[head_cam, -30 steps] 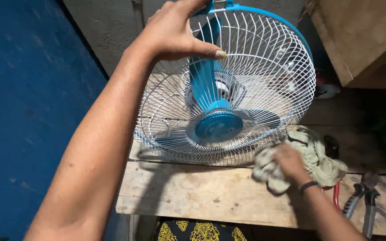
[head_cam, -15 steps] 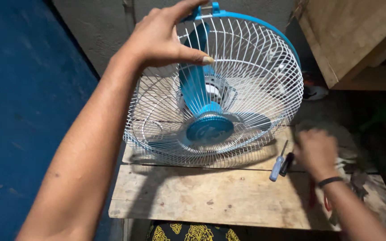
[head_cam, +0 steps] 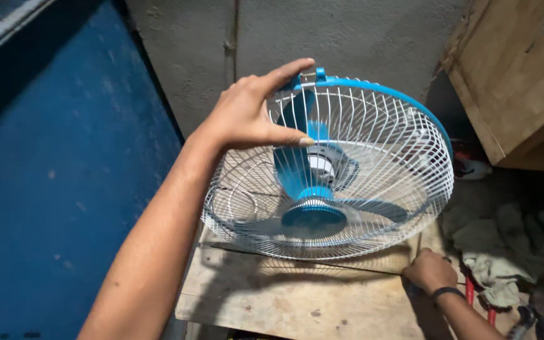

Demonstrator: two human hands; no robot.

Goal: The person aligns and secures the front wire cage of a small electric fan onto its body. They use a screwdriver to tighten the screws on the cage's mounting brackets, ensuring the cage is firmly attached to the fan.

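On the wooden counter (head_cam: 272,308), a blue-and-white fan head (head_cam: 328,182) is propped tilted on its wire guard, steadied at the top rim by the left hand (head_cam: 253,116), whose fingers are closed on the blue band. The right hand (head_cam: 430,271) is curled low at the counter's edge; whether anything is held cannot be told. If the top grip is loosened, the fan is likely to roll or tip off toward the rags (head_cam: 505,252).
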